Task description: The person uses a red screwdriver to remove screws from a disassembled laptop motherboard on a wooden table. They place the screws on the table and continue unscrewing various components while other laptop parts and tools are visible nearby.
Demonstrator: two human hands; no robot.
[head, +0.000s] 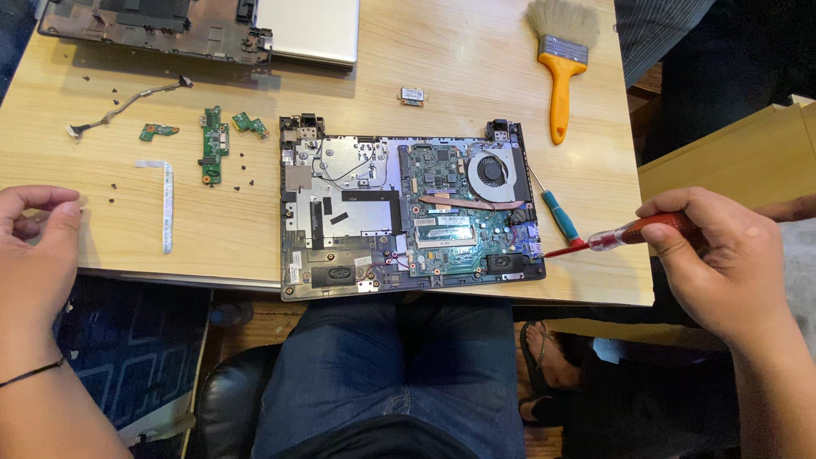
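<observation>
An opened laptop base (340,212) lies on the wooden table (459,68), its green motherboard (459,212) and round fan (491,168) exposed. My right hand (722,255) grips a red-handled screwdriver (633,231) off the table's right edge; its tip points toward the laptop's right corner. My left hand (34,255) hovers at the table's left edge with fingers curled loosely, pinching nothing that I can make out. A teal-handled screwdriver (557,212) rests on the table beside the laptop's right side.
A yellow-handled brush (559,68) lies at the back right. Small green circuit boards (212,140), a white ribbon cable (167,204), a wire lead (127,104), a small card (413,95) and several loose screws sit on the left. Another laptop shell (161,25) and silver lid (310,30) lie behind.
</observation>
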